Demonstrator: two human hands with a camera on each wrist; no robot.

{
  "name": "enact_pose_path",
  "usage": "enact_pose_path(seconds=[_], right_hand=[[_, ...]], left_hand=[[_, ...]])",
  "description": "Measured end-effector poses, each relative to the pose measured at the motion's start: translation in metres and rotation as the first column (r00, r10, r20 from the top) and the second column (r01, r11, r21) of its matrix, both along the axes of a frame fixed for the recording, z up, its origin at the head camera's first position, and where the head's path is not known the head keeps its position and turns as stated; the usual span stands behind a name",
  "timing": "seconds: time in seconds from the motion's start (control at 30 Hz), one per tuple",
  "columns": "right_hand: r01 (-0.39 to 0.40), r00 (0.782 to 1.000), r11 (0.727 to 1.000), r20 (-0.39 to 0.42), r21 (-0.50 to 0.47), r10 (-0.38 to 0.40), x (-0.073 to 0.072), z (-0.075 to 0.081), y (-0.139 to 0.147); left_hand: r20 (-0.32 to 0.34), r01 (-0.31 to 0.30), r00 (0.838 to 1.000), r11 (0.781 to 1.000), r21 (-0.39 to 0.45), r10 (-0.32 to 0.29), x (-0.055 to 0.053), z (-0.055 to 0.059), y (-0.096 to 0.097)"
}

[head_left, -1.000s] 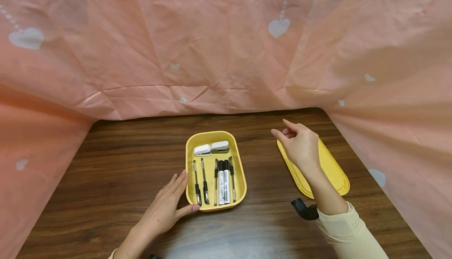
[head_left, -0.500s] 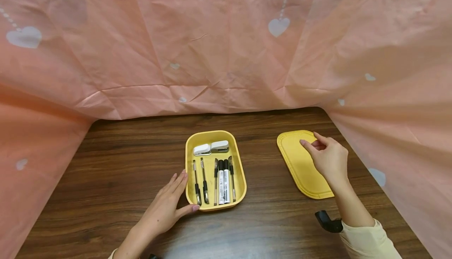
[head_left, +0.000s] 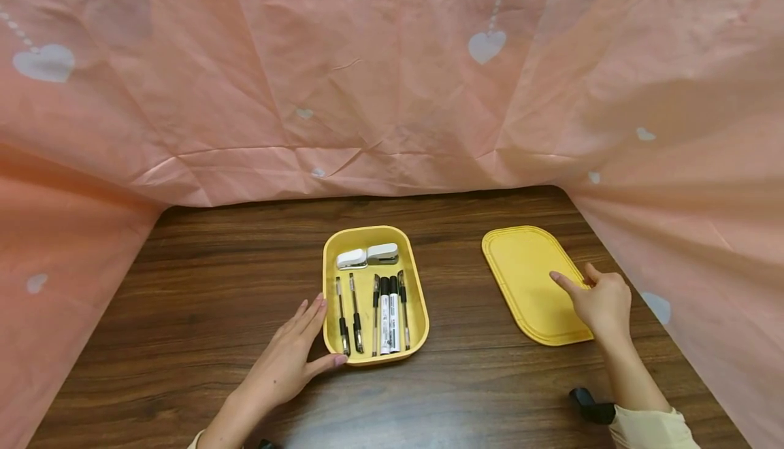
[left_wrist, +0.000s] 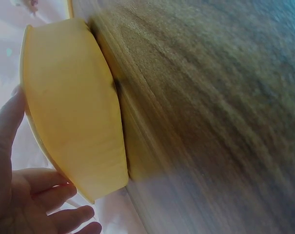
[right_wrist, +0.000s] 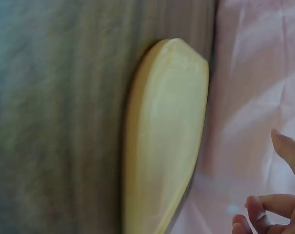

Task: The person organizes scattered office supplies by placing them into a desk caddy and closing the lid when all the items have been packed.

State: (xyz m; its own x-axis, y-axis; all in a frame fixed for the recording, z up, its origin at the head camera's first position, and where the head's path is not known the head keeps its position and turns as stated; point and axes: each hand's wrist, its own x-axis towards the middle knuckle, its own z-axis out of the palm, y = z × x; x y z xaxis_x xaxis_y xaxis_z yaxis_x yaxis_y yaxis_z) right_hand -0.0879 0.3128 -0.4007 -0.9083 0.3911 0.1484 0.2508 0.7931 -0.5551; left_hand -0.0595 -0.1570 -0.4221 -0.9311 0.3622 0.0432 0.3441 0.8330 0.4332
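Note:
A yellow rectangular box (head_left: 422,323) with rounded corners sits upright on the table. Inside it lie two white staplers (head_left: 382,252) across the far end, several black gel pens (head_left: 341,320) and two white markers (head_left: 394,320) with black caps. My left hand (head_left: 278,364) rests against the box's near left corner, fingers extended along the side and thumb at the front rim; the left wrist view shows it beside the box wall (left_wrist: 74,107). Fingers spread and holding nothing, my right hand (head_left: 603,303) hovers by the right edge of the flat yellow lid (head_left: 529,275).
The dark wooden table (head_left: 214,286) carries the box at its middle and the lid to the right. Pink cloth (head_left: 392,81) with white hearts encloses the back and both sides. A black wrist mount (head_left: 591,408) sits on the right wrist.
My right hand has moved right and toward me across the lid, uncovering more of it, and its fingers have spread. The left hand, box and lid have stayed in place.

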Motion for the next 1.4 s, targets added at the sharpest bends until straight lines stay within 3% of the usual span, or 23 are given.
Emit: enact_pose_path(seconds=[0.1,0.23,0.43,0.57,0.67,0.83,1.0,1.17,1.4], right_hand=[[0.000,0.997,1.000,0.073,0.002,0.000,0.004,-0.006,0.007],[0.012,0.977,1.000,0.212,0.028,-0.018,0.008,-0.013,0.016],[-0.041,0.917,0.991,0.399,0.131,-0.014,0.011,-0.021,0.027],[-0.088,0.880,0.989,0.474,0.122,0.020,0.013,-0.027,0.032],[-0.070,0.869,0.993,0.494,0.097,0.013,0.013,-0.031,0.034],[-0.062,0.869,0.993,0.494,0.105,0.002,0.011,-0.035,0.038],[-0.093,0.861,0.988,0.509,0.123,0.017,0.007,-0.034,0.042],[-0.143,0.836,0.978,0.548,0.149,0.039,0.003,-0.032,0.044],[-0.144,0.803,0.982,0.595,0.126,0.041,-0.005,-0.031,0.049]], left_hand=[[-0.002,0.002,1.000,1.000,0.000,-0.002,0.000,0.000,0.000],[0.003,0.002,1.000,1.000,0.003,-0.002,0.000,0.001,0.001],[0.012,-0.003,1.000,1.000,0.001,0.003,0.000,0.002,0.001],[0.011,-0.002,1.000,1.000,0.000,0.002,0.000,0.002,0.001],[0.011,-0.001,1.000,1.000,-0.002,0.001,0.000,0.001,0.000],[0.014,-0.001,1.000,1.000,-0.006,0.001,-0.001,0.001,0.000],[0.015,-0.001,1.000,1.000,-0.008,0.001,-0.001,0.000,0.000],[0.016,0.001,1.000,1.000,-0.005,-0.001,0.000,0.001,0.000],[0.016,0.002,1.000,1.000,-0.006,-0.001,-0.001,0.001,0.000]])
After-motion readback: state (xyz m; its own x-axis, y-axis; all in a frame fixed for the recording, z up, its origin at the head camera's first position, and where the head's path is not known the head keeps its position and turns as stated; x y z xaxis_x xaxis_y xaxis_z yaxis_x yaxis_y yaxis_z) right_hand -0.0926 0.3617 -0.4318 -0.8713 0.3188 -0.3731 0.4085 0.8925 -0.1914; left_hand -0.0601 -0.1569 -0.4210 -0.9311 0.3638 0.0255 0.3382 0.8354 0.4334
